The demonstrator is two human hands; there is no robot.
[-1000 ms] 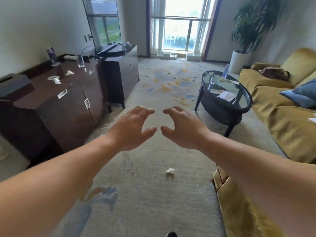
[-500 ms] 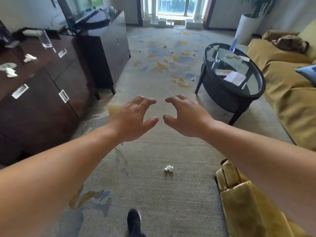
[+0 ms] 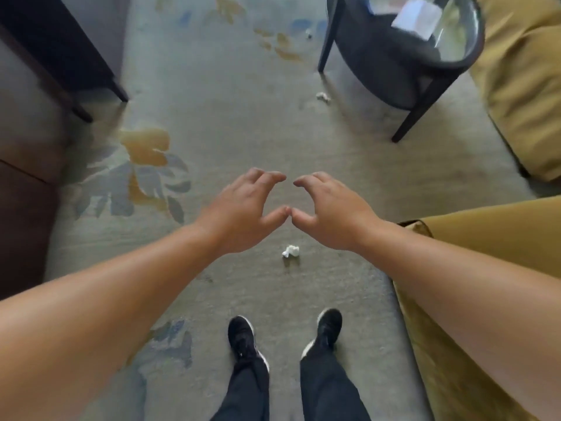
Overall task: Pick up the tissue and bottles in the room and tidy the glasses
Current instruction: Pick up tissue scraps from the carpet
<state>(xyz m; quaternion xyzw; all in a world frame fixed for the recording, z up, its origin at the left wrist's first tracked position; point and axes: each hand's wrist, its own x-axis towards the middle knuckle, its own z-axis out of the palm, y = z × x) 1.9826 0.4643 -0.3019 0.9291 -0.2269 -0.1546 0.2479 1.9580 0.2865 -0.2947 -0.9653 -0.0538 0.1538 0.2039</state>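
Both hands (image 3: 290, 212) hover empty; crumpled tissue (image 3: 290, 251) just below them.

Crumpled tissue (image 3: 290, 251) on patterned carpet (image 3: 243, 117)

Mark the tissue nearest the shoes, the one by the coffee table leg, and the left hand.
Near tissue (image 3: 290, 251): head view, middle of the crumpled wad.
Far tissue (image 3: 323, 96): head view, middle of the wad.
Left hand (image 3: 243, 214): head view, back of the hand.

A living room: patterned carpet (image 3: 212, 117), mustard sofa (image 3: 522, 86), glass-topped coffee table (image 3: 473, 53).
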